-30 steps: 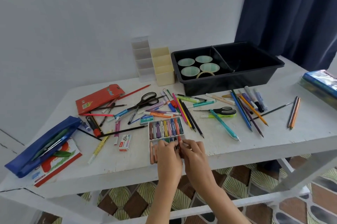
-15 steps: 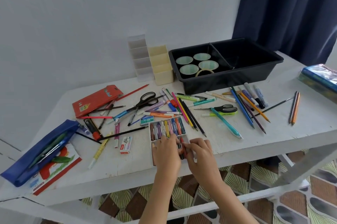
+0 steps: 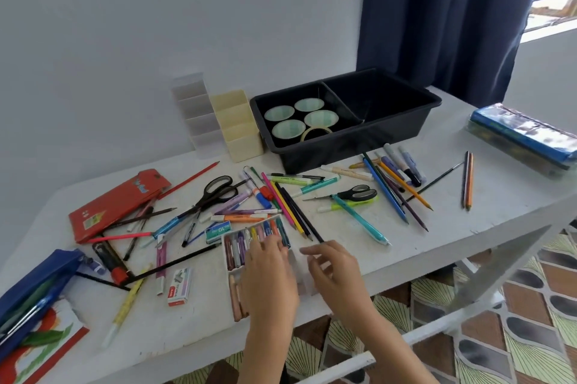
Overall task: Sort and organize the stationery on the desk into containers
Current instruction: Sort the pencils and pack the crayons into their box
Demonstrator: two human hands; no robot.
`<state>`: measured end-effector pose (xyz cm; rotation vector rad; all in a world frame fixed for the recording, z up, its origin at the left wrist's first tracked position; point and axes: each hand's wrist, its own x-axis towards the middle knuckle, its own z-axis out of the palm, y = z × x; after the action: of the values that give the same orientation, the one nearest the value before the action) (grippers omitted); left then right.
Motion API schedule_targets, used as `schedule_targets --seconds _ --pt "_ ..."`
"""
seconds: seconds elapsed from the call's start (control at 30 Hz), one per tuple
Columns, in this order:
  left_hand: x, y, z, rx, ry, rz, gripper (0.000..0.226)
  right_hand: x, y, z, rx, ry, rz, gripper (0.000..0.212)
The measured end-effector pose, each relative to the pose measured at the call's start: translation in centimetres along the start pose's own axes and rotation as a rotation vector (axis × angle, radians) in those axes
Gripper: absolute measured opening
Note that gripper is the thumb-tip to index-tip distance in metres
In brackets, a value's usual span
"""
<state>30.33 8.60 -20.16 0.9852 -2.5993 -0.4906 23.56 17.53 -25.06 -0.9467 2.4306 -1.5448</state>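
Note:
A white crayon tray [image 3: 226, 246] lies near the desk's front edge, with a row of coloured crayons [image 3: 241, 240] in its far half. My left hand [image 3: 269, 277] lies over the tray's near half, its straight fingers touching the crayons. My right hand [image 3: 334, 268] hovers just right of the tray with loose fingers, holding nothing. Pens, markers and coloured pencils [image 3: 390, 193] lie scattered across the desk, with two pairs of scissors [image 3: 216, 191] among them.
At the back stand a black two-part tray [image 3: 352, 146] holding tape rolls [image 3: 288, 129], a cream organizer [image 3: 240, 133] and a clear organizer [image 3: 195, 115]. A red pencil box [image 3: 115, 205], a blue pencil case [image 3: 34, 286] and a staple box [image 3: 179, 286] lie left; a blue packet [image 3: 524, 136] far right.
My right hand has drawn away from the crayons to the right and no longer pinches one. My left hand has slid further over the tray.

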Motion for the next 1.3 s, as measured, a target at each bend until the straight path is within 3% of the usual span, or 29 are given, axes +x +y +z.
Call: schedule_targets --seconds 0.17,0.43,0.7,0.83,1.0,1.13,1.3 --pt "4.4 4.9 1.4 -0.439 -0.031 0.069 0.017 4.8 1.5 -4.7 -0.052 0.063 0.016 0.029" --pt "10.7 10.5 6.1 -0.498 -0.06 0.061 0.017 14.9 6.6 -11.6 -0.215 0.268 0.077 0.026" --pt "12.7 12.4 8.4 -0.511 -0.02 -0.069 0.011 20.0 10.2 -13.1 -0.524 0.005 0.123 0.032" --pt "12.9 12.2 8.9 -0.529 -0.001 -0.098 0.014 20.5 10.9 -12.6 -0.474 0.076 0.068 0.026" --pt "12.0 11.2 8.6 -0.537 0.055 -0.126 0.016 19.8 9.6 -11.9 -0.099 0.272 0.083 0.02" --pt "10.7 10.1 7.5 -0.557 0.104 -0.147 0.016 18.3 7.8 -10.8 -0.011 0.398 -0.058 0.025" --pt "8.7 7.5 5.9 -0.538 0.163 -0.13 0.014 15.5 5.0 -8.7 0.036 0.428 -0.212 0.024"
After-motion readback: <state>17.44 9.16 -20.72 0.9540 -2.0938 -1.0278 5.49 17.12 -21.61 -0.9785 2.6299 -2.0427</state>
